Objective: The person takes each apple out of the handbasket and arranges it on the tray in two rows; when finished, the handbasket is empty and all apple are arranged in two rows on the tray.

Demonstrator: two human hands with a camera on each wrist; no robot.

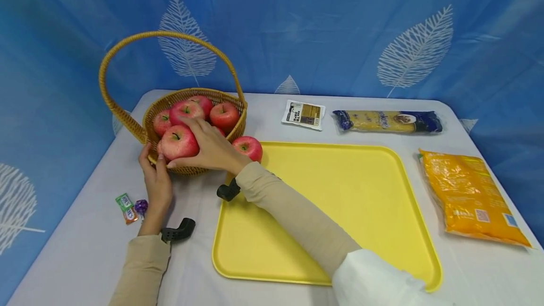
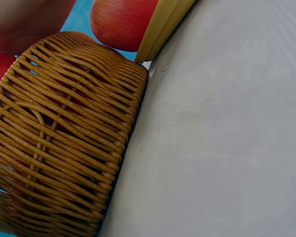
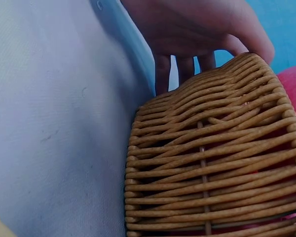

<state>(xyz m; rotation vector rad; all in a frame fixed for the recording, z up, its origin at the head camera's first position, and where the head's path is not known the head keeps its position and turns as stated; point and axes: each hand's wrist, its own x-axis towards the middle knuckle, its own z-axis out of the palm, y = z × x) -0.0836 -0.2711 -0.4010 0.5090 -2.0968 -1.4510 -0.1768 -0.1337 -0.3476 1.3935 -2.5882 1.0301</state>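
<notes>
A brown wicker basket [image 1: 193,171] with a tall hoop handle holds several red apples. My right hand [image 1: 212,148] reaches across to the basket's front and grips an apple [image 1: 178,141], thumb at its near side and fingers over its far side. My left hand [image 1: 158,183] holds the front-left side of the basket; its thumb lies near the rim in the right wrist view, where several fingers [image 3: 163,74] reach down the outside. The woven wall [image 2: 64,133] fills much of the left wrist view. One more apple [image 1: 248,148] sits at the yellow tray's far left corner.
The yellow tray [image 1: 340,192] lies right of the basket, under my right forearm. Behind it are a small white packet [image 1: 303,114] and a long blue-yellow package [image 1: 387,122]. An orange bag [image 1: 471,197] lies at right. Small wrapped sweets [image 1: 126,207] lie beside my left wrist.
</notes>
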